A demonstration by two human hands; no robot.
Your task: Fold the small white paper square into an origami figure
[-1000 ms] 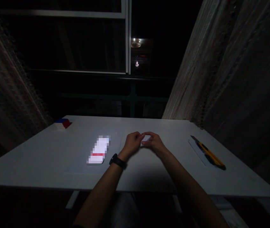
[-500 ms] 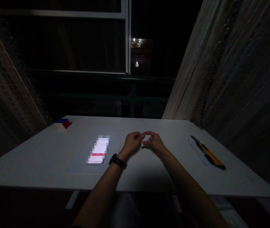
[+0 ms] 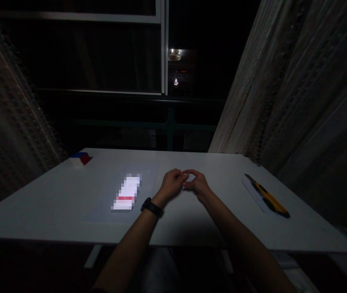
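Close together above the middle of the white table [image 3: 222, 228], my two hands meet at the fingertips. A small white piece, apparently folded paper [image 3: 190, 178], shows between them. My left hand [image 3: 171, 183], with a black watch [image 3: 151, 207] on its wrist, pinches the piece's left side. The curved thumb and fingers of my right hand [image 3: 200, 184] grip it from the right. Most of the piece is hidden behind the fingers, so its shape is unclear.
On the left, a blurred-out bright phone screen [image 3: 127, 193] lies on a pale sheet [image 3: 100, 213]. A blue, red and white block [image 3: 80, 159] sits at the far left edge. At right, a yellow-black utility knife [image 3: 271, 198] rests by white paper [image 3: 254, 197]. Curtains [image 3: 237, 97] flank the dark window.
My fingers have shifted slightly around the white piece, and less of it shows now. My right hand's thumb and fingers have moved a little. Everything else on the table stays put.
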